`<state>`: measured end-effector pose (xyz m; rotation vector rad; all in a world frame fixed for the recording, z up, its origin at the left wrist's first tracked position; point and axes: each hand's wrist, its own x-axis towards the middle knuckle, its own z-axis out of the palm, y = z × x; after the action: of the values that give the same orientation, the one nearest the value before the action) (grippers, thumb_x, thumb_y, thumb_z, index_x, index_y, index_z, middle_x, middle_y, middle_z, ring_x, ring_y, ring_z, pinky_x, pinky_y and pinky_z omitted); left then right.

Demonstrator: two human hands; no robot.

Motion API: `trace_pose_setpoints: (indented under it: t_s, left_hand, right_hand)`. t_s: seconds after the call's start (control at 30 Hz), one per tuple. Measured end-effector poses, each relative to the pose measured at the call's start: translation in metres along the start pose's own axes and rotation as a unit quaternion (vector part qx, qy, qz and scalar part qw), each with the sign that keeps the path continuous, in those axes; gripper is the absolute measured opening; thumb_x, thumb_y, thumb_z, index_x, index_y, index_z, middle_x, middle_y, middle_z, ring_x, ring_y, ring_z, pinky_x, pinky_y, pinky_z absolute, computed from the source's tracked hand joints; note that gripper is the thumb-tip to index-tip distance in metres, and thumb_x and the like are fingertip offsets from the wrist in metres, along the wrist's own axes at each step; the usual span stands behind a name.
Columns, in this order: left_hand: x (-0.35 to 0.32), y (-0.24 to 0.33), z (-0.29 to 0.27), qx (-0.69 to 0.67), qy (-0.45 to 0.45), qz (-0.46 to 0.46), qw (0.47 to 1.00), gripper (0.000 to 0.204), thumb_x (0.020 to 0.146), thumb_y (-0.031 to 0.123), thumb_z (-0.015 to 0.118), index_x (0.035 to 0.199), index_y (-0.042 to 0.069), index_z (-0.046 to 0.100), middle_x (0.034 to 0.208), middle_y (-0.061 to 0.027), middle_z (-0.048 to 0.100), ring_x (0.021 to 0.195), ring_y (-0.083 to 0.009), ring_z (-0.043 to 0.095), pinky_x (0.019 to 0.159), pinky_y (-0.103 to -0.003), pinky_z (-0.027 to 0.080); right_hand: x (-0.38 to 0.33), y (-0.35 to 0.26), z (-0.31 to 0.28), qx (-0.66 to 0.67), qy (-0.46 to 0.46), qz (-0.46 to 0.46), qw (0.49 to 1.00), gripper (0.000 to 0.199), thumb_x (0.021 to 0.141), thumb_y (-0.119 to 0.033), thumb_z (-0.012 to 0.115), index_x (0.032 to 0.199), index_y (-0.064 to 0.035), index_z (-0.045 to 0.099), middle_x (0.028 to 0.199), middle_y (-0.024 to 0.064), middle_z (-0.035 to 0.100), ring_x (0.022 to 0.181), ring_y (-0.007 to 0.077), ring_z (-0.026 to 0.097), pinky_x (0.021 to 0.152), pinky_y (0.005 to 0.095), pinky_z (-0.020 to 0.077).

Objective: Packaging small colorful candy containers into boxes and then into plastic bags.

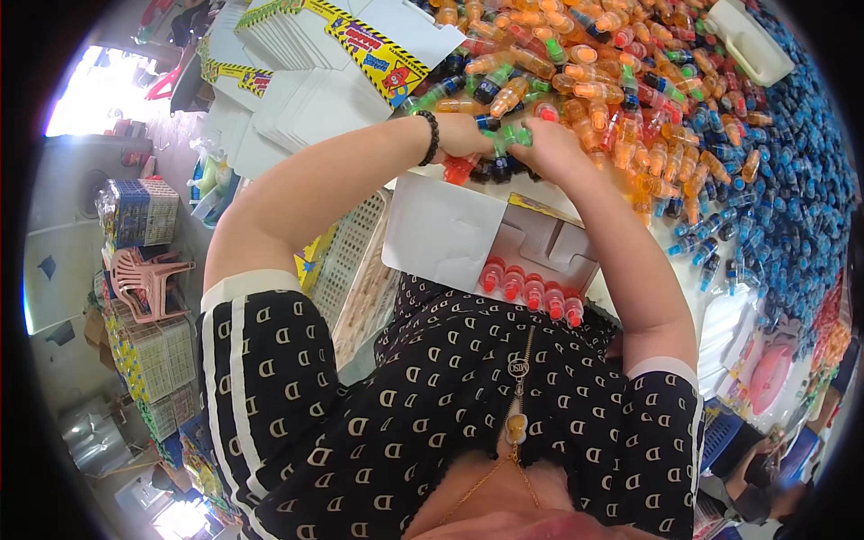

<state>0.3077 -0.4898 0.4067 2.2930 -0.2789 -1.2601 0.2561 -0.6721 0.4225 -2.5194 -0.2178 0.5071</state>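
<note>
Both my hands meet at the near edge of a big pile of small bottles. My right hand (pixel 551 148) is closed on small green bottles (pixel 509 137). My left hand (pixel 461 135), with a dark beaded bracelet at the wrist, is closed beside them; its fingers are partly hidden. Below it show red bottles (pixel 459 169), and I cannot tell whether they are held or lying there. Between my forearms and close to my body, an open white carton (pixel 444 225) holds a row of several red bottles (pixel 533 293) along its near side.
Orange bottles (pixel 585 81) and blue bottles (pixel 801 171) spread across the table's far right. A white plastic jug (pixel 750 43) lies among them. Stacked flat cartons (pixel 306 99) stand at far left, a perforated basket (pixel 353 261) below. Another person's arm (pixel 742 468) shows at lower right.
</note>
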Motion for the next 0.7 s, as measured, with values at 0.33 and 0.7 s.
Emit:
trace_pose_setpoints:
  t_s: [0.33,0.7]
  left_hand:
    - [-0.012,0.028,0.009,-0.257,0.025,0.17,0.951,0.02,0.087,0.015,0.062,0.098,-0.002,0.061,0.078,-0.003,0.059,0.065,-0.0105,0.053,0.058,-0.026,0.043]
    - [-0.087,0.039,0.133,-0.012,0.172,0.43,0.886,0.038,0.085,0.014,0.063,0.12,0.003,0.054,0.107,-0.0164,0.062,0.098,-0.0322,0.062,0.083,-0.037,0.051]
  right_hand:
    - [-0.043,0.046,0.004,0.404,0.097,0.021,0.91,0.045,0.081,-0.021,0.072,0.122,-0.0055,0.059,0.095,0.0035,0.065,0.086,0.0116,0.059,0.077,0.0288,0.0482]
    - [-0.197,0.069,0.068,0.309,0.241,-0.109,0.914,0.053,0.077,0.0,0.071,0.128,-0.0072,0.055,0.119,0.0098,0.062,0.112,0.0231,0.059,0.097,0.0342,0.0459]
